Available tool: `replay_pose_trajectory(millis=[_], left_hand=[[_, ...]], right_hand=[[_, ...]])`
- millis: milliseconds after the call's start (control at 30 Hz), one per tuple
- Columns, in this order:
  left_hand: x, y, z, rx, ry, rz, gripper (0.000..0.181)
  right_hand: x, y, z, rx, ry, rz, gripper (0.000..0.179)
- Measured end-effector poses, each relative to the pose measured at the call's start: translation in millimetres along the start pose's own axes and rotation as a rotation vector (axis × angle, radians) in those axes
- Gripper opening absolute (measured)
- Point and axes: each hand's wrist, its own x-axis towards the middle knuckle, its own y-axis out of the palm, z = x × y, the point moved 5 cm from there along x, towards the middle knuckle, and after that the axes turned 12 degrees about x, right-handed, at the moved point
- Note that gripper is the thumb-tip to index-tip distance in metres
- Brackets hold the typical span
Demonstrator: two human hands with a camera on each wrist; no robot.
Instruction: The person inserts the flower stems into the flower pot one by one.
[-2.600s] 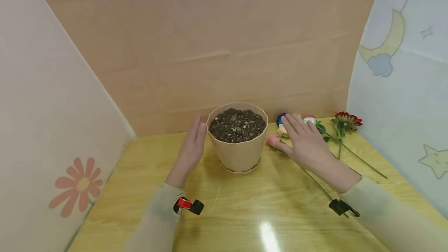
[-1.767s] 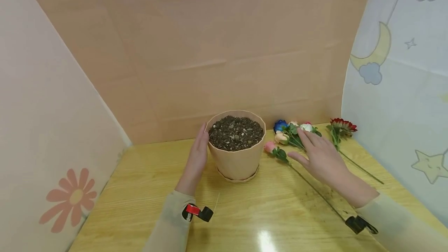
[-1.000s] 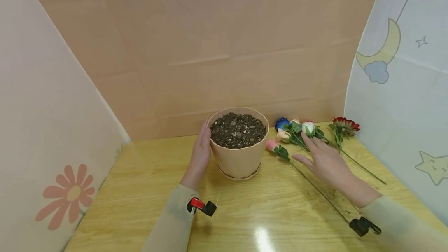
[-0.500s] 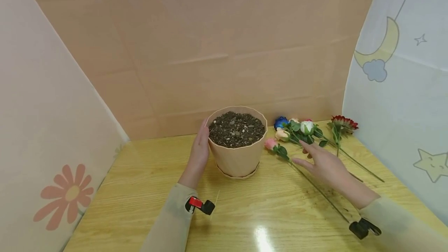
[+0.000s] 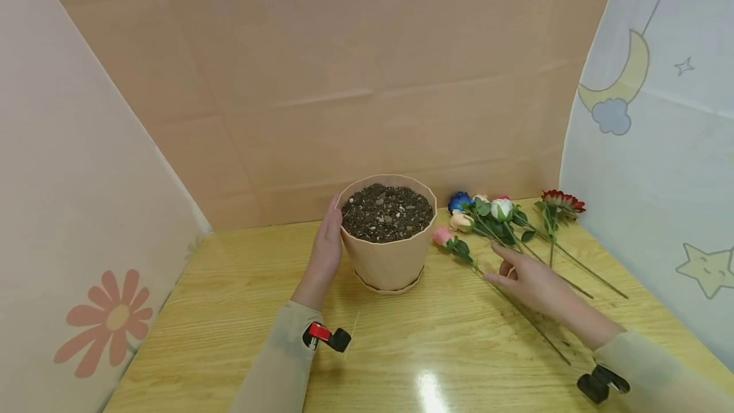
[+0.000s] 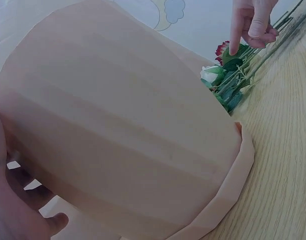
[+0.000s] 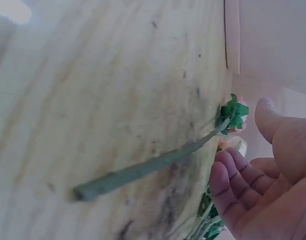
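A beige flowerpot point(image 5: 390, 263) filled with dark soil point(image 5: 387, 214) stands on its saucer in the head view. My left hand point(image 5: 325, 247) rests against the pot's left side; the left wrist view shows its fingers point(image 6: 30, 187) along the wall. On the right, my right hand point(image 5: 533, 282) hovers by the stem of a pink rose point(image 5: 443, 236), fingers loosely bent. In the right wrist view, nothing lies between that hand's thumb and fingers point(image 7: 220, 177), and the green stem point(image 7: 143, 169) runs beside them.
Behind the pink rose lie a peach rose point(image 5: 461, 220), a blue rose point(image 5: 460, 201), a white rose point(image 5: 501, 210) and a dark red flower point(image 5: 563, 201), stems overlapping. Soil crumbs dot the wooden table point(image 5: 241, 311). A brown backdrop point(image 5: 367, 81) stands close behind the pot.
My left hand has come from beside the pot onto its side. My right hand has drawn back from above the flower heads toward the pink rose's stem, its fingers bending. The pot stays put.
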Motion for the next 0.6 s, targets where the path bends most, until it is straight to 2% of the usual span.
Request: replay_pose_trajectory(millis=[500, 600], left_hand=[[1.1, 1.2, -0.6, 0.005, 0.030, -0.017, 0.053], [6.3, 3.2, 8.8, 0.005, 0.036, -0.017, 0.053]], right_hand=[[-6.2, 11, -17, -0.012, 0.038, 0.040, 0.077], [-6.8, 12, -19, -0.003, 0.041, 0.049, 0.075]])
